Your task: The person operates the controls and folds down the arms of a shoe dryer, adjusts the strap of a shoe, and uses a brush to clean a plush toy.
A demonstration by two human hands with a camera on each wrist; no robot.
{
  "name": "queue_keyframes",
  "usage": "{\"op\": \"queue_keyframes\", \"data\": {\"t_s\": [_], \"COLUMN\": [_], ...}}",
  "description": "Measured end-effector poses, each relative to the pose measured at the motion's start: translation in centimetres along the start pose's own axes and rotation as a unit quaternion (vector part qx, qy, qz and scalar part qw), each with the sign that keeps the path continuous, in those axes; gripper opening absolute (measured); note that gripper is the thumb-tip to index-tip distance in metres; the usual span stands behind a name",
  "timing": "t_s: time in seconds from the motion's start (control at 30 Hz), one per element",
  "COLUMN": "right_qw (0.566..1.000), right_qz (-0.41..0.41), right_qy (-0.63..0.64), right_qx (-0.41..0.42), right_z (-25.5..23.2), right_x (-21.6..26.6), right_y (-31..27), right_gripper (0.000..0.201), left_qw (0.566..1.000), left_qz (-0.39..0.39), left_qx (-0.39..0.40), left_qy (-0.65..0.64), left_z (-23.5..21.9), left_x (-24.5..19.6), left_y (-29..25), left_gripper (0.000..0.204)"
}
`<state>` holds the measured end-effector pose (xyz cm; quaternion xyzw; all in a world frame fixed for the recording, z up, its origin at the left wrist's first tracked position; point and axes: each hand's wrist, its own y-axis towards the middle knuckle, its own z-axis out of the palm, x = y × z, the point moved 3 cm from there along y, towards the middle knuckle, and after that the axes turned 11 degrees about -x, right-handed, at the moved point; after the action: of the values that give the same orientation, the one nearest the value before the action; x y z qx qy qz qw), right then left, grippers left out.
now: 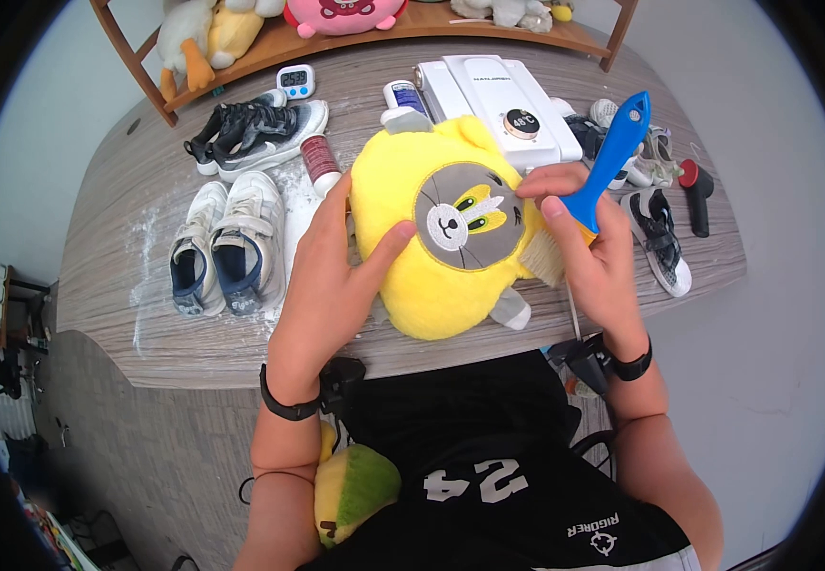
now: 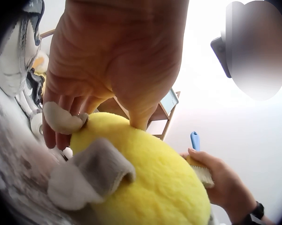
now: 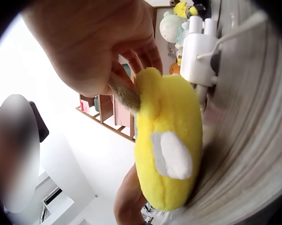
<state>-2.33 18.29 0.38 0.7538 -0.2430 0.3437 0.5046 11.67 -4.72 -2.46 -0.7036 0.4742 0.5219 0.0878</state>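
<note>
A yellow plush toy (image 1: 403, 297) with a grey cat face lies tilted between both hands, over the front part of the table. My left hand (image 1: 332, 276) grips its left side, thumb on the front near the muzzle and fingers round the back; the left wrist view shows the thumb pressing into the yellow plush (image 2: 150, 164). In my right hand (image 1: 605, 281) is a brush with a blue handle (image 1: 622, 138) pointing up. Its pale bristles (image 1: 543, 259) meet the toy's right edge, beside the face. Right fingertips also touch the toy near its ear (image 3: 149, 84).
White sneakers (image 1: 241, 247) and black-and-white sneakers (image 1: 270, 133) stand at left amid white powder. A red-labelled bottle (image 1: 319, 157), a timer (image 1: 295, 82) and a white machine (image 1: 498, 105) sit behind the toy. More shoes (image 1: 658, 238) and a red-black tool (image 1: 695, 195) are at right.
</note>
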Motion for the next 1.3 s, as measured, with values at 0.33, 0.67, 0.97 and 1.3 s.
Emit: {"op": "queue_keyframes", "data": {"t_s": [0.33, 0.67, 0.97, 1.3], "right_qw": [0.989, 0.965, 0.964, 0.987], "right_qz": [-0.080, 0.048, 0.059, -0.060], "right_qy": [-0.110, -0.179, -0.156, -0.106], "right_qx": [0.061, 0.188, 0.208, 0.103], "right_z": [-0.1, 0.9, 0.9, 1.1], "right_x": [-0.7, -3.1, -6.5, -6.9], "right_y": [5.0, 6.7, 6.7, 5.4], "right_gripper": [0.029, 0.045, 0.030, 0.021], "left_qw": [0.999, 0.996, 0.997, 0.993], "left_qz": [-0.002, -0.069, -0.068, -0.110], "left_qx": [0.013, 0.045, 0.048, 0.036], "left_qy": [0.044, -0.016, -0.001, -0.005], "left_z": [-0.2, 0.4, 0.6, 1.1], "left_x": [-0.7, -0.8, -0.4, -0.9], "left_y": [0.4, 0.4, 0.2, 0.0], "left_gripper": [0.082, 0.083, 0.079, 0.076]}}
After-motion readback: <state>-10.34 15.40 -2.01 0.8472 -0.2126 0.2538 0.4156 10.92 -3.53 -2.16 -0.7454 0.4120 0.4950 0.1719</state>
